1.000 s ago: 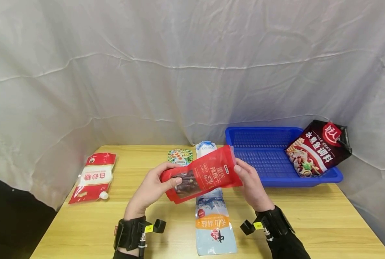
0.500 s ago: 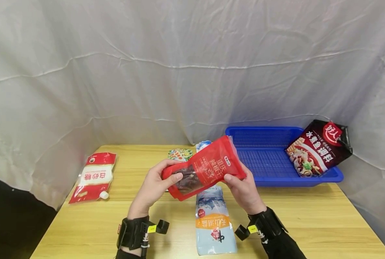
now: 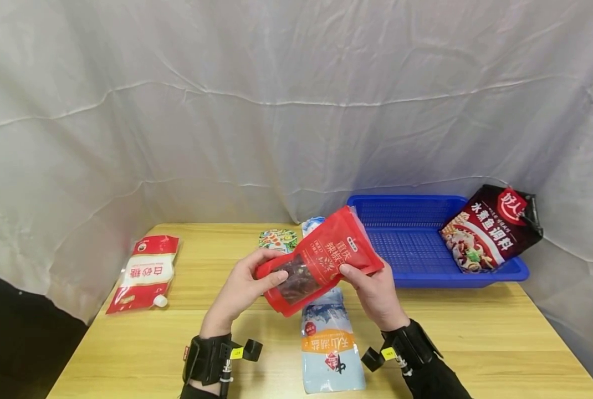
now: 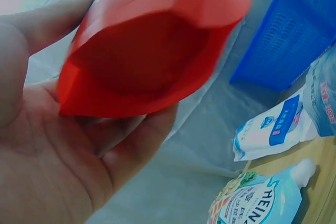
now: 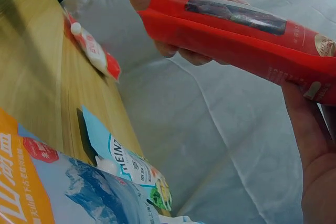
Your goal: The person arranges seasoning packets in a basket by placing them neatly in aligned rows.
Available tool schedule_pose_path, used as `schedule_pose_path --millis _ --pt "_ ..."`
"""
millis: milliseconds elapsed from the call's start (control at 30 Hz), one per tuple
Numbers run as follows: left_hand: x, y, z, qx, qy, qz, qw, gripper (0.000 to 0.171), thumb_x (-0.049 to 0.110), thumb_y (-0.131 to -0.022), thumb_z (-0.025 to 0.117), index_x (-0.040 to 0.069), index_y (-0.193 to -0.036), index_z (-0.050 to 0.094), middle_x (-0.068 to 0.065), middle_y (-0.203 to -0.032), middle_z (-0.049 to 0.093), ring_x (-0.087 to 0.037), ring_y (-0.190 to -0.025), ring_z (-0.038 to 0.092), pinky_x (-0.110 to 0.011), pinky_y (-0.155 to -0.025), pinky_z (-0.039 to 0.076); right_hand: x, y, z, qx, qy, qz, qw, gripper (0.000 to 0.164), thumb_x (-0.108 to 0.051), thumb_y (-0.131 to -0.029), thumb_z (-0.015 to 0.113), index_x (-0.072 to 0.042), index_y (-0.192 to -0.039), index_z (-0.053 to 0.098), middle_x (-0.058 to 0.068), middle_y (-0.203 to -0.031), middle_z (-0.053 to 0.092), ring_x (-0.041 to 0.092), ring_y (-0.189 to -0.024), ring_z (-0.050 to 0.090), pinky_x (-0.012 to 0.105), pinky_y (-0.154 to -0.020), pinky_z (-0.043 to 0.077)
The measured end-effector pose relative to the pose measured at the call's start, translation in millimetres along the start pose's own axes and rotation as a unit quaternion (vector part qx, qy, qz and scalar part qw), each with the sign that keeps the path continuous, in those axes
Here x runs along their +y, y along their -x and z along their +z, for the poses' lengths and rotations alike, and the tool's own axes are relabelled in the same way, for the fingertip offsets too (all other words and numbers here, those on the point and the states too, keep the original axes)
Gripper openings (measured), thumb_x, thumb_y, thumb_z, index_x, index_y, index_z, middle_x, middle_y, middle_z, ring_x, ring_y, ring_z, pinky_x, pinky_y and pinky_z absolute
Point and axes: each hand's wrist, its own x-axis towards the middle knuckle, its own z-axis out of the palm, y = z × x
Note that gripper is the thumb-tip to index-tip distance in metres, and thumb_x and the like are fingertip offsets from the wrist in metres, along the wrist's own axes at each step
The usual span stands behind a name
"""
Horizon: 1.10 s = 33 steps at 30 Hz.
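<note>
A red pouch of dried chili peppers (image 3: 321,260), with a clear window, is held tilted above the table, its right end higher. My left hand (image 3: 239,288) grips the lower left end, thumb on the front and fingers behind. At the other end my right hand (image 3: 376,293) pinches the lower right corner, thumb on the printed face. The left wrist view shows the pouch's folded red base (image 4: 142,56). Under the pouch lies a light blue bag of salt (image 3: 328,349). Partly hidden behind it are a Heinz pouch (image 3: 278,240) and another white-and-blue bag (image 3: 312,224).
A blue plastic basket (image 3: 406,280) stands at the back right. Leaning in its right end is a black-and-red seasoning bag (image 3: 491,230). On the left of the wooden table (image 3: 122,354) lies a red-and-white sugar pouch (image 3: 144,273). Grey cloth (image 3: 256,138) hangs behind.
My right hand has shifted left and its thumb has come onto the pouch's face. The pouch's right end has risen, so it tilts more steeply. My left hand has moved slightly right.
</note>
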Motion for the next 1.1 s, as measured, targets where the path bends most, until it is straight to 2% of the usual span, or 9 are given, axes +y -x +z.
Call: schedule_pose_path --millis 167,367,667,967,1100 --pt "-1.7 -0.7 0.1 -0.038 -0.04 0.006 0.9984 0.038 0.019 -0.095 0.077 0.008 -0.13 0.065 -0.014 -0.12 0.068 -0.027 -0.1 0.066 -0.037 -0.084 0.061 -2 -1 -1 0.015 0.036 0.009 0.999 0.037 0.002 -0.097 0.066 -0.007 -0.133 0.06 0.003 -0.12 0.071 0.017 -0.106 0.07 0.037 -0.089 0.062" --pt "-2.5 -2.6 5.4 -0.061 -0.065 0.003 0.996 0.041 0.02 -0.095 0.076 0.005 -0.132 0.064 -0.015 -0.124 0.066 -0.027 -0.102 0.066 -0.038 -0.083 0.06 -4 -1 -1 0.011 0.073 0.025 0.997 0.036 -0.001 -0.097 0.068 -0.004 -0.132 0.061 0.002 -0.117 0.073 0.017 -0.103 0.072 0.037 -0.087 0.062" --pt "-0.7 -3.4 11.9 -0.078 -0.075 -0.008 0.9941 0.046 0.023 -0.094 0.077 0.005 -0.134 0.063 -0.013 -0.121 0.067 -0.027 -0.102 0.066 -0.037 -0.082 0.06 -7 -1 2 -0.001 0.096 0.042 0.994 0.039 -0.001 -0.095 0.07 0.009 -0.131 0.057 0.0 -0.109 0.075 0.016 -0.098 0.072 0.034 -0.084 0.062" --pt "-2.4 -3.0 14.2 -0.09 -0.095 -0.009 0.9914 0.048 0.021 -0.094 0.079 0.004 -0.135 0.061 -0.012 -0.124 0.065 -0.026 -0.103 0.064 -0.036 -0.08 0.06 -7 -2 0 -0.02 0.134 0.069 0.988 0.04 -0.006 -0.094 0.073 0.008 -0.13 0.06 0.003 -0.109 0.075 0.019 -0.098 0.071 0.036 -0.086 0.062" --pt "-2.5 -3.0 17.3 -0.082 -0.103 -0.017 0.9912 0.048 0.023 -0.093 0.08 0.007 -0.135 0.062 -0.01 -0.122 0.067 -0.026 -0.103 0.065 -0.036 -0.079 0.06 -10 -3 0 -0.01 0.138 0.076 0.988 0.038 -0.008 -0.097 0.07 0.01 -0.129 0.06 0.003 -0.107 0.075 0.018 -0.096 0.073 0.036 -0.085 0.062"
